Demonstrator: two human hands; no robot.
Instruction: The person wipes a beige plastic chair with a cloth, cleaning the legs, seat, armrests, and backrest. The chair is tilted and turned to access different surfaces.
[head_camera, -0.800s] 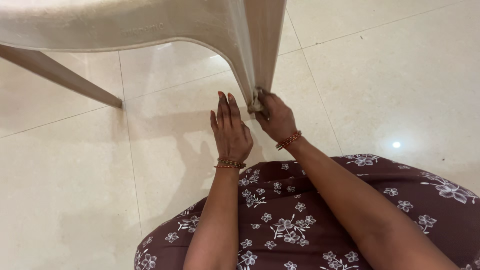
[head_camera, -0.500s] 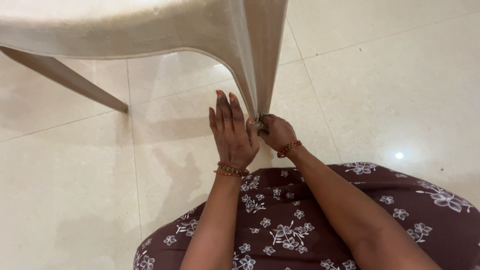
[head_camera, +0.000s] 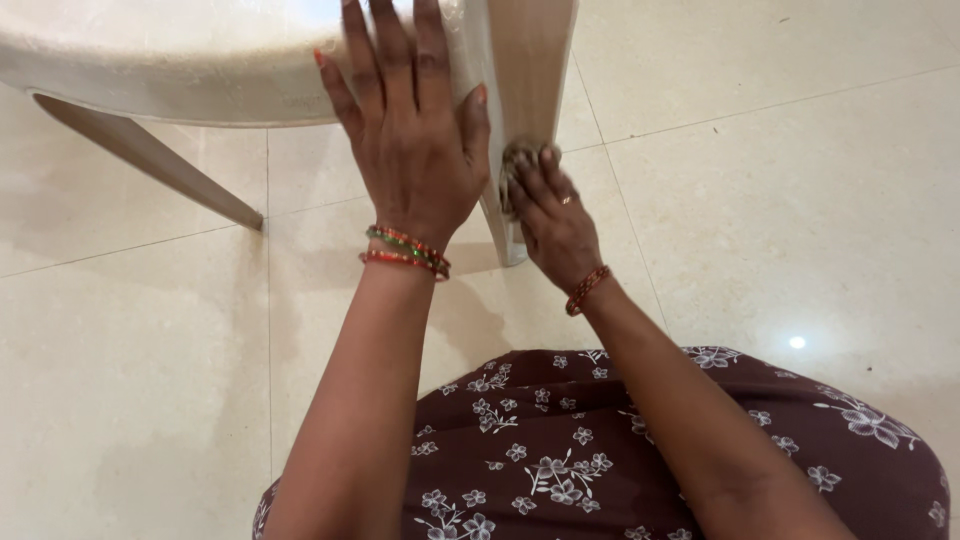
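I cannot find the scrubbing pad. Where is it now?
In the head view, just right of centre, the pad is under the right hand, pressed against the chair leg, beside the left hand.

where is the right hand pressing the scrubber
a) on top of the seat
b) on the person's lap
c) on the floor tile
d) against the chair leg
d: the right hand holds a small brownish scrubber against the near chair leg, while the left hand lies flat on the seat's edge.
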